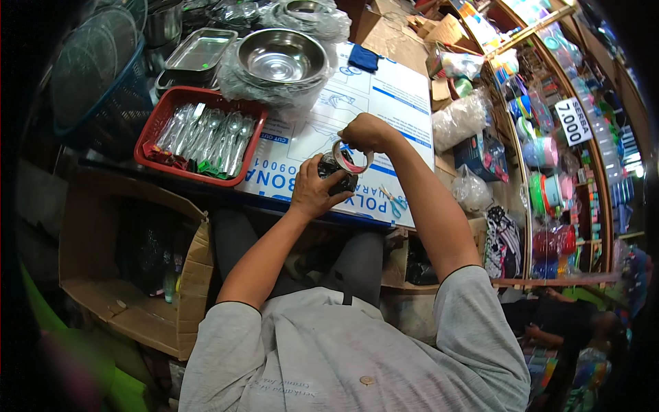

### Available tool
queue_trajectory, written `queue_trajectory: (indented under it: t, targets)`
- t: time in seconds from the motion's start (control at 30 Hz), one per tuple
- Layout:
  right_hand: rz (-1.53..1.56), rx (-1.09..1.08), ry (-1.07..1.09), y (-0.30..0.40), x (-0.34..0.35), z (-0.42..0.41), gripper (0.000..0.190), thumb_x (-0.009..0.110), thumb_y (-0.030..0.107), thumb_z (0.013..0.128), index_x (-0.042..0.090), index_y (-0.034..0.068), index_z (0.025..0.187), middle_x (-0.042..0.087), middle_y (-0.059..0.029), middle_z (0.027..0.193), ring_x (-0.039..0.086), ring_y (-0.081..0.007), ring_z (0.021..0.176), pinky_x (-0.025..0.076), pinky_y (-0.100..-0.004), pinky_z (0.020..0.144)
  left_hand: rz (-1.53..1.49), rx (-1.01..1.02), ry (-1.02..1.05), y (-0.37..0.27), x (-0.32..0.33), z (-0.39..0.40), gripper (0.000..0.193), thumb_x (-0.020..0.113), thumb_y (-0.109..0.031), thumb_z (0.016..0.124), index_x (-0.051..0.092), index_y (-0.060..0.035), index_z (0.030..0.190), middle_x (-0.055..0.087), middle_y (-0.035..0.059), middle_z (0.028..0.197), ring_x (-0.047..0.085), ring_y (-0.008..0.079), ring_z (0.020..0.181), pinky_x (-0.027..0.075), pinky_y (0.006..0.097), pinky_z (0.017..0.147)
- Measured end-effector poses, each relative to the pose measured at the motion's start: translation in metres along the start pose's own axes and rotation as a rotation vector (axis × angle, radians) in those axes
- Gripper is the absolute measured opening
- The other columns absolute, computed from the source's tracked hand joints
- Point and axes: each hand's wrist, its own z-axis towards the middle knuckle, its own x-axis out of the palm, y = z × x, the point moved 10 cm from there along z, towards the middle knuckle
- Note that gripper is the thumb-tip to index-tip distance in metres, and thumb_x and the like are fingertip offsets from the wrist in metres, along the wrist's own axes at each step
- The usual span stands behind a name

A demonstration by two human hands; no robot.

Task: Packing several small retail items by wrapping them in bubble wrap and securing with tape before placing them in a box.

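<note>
My left hand (313,189) grips a small black plastic-wrapped bundle (344,184) near the table's front edge, thumb on the near side. Just beyond it, my right hand (366,133) holds a roll of clear adhesive tape (367,164) by its far rim. The roll is tilted above the bundle and partly hides it; whether a strip of tape joins them I cannot tell. A pair of scissors (394,202) with light blue handles lies right of the bundle on the printed white sheet (406,116) that covers the table.
A red plastic basket (201,179) of wrapped spoons stands left. Behind it are steel trays (202,49) and a wrapped steel bowl (282,56). A dark blue cloth (363,57) lies farther back. An open cardboard box (193,288) sits below left; packed shelves (548,170) and another person (556,316) are at right.
</note>
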Motion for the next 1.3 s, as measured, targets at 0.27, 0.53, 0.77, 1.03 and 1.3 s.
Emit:
queue_trajectory:
  t: [0.27, 0.53, 0.77, 1.03, 1.3]
  targets:
    - [0.631, 0.387, -0.061, -0.052, 0.052, -0.057, 0.027, 0.066, 0.015, 0.078, 0.069, 0.002, 0.102, 0.068, -0.0132, 0.083, 0.064, -0.0208, 0.069, 0.051, -0.0309, 0.062, 0.009, 0.030, -0.023, -0.004, 0.008, -0.002, 0.052, 0.071, -0.057, 0.070, 0.065, -0.0308, 0.114, 0.037, 0.0244, 0.132, 0.038, 0.0401, 0.120, 0.035, 0.0468, 0.100]
    - [0.710, 0.476, -0.273, -0.070, 0.080, -0.090, 0.033, 0.073, 0.025, 0.074, 0.067, -0.006, 0.083, 0.067, -0.0173, 0.068, 0.065, -0.0240, 0.056, 0.052, -0.0328, 0.059, 0.022, 0.061, -0.047, -0.008, 0.011, -0.004, 0.050, 0.071, -0.056, 0.071, 0.066, -0.0299, 0.113, 0.036, 0.0263, 0.134, 0.038, 0.0408, 0.120, 0.036, 0.0467, 0.098]
    - [0.864, 0.517, -0.251, -0.080, 0.096, -0.091, 0.034, 0.079, 0.024, 0.073, 0.067, -0.006, 0.082, 0.064, -0.0119, 0.064, 0.058, -0.0159, 0.053, 0.047, -0.0295, 0.051, 0.042, 0.078, -0.038, -0.011, 0.013, -0.003, 0.050, 0.071, -0.056, 0.070, 0.066, -0.0284, 0.112, 0.037, 0.0268, 0.133, 0.041, 0.0416, 0.118, 0.038, 0.0471, 0.097]
    - [0.753, 0.536, -0.224, -0.082, 0.104, -0.090, 0.039, 0.077, 0.033, 0.072, 0.068, -0.004, 0.078, 0.065, -0.0144, 0.061, 0.064, -0.0237, 0.056, 0.050, -0.0339, 0.061, -0.024, 0.070, -0.035, -0.008, 0.016, -0.006, 0.048, 0.073, -0.049, 0.072, 0.066, -0.0248, 0.113, 0.035, 0.0272, 0.135, 0.040, 0.0423, 0.122, 0.036, 0.0466, 0.099]
    - [0.504, 0.560, -0.291, -0.069, 0.092, -0.094, 0.039, 0.074, 0.038, 0.074, 0.070, 0.001, 0.082, 0.068, -0.0180, 0.081, 0.066, -0.0336, 0.079, 0.052, -0.0401, 0.071, -0.180, 0.006, -0.116, -0.007, 0.009, -0.003, 0.059, 0.076, -0.047, 0.070, 0.059, -0.0277, 0.122, 0.034, 0.0265, 0.136, 0.038, 0.0414, 0.123, 0.037, 0.0466, 0.099]
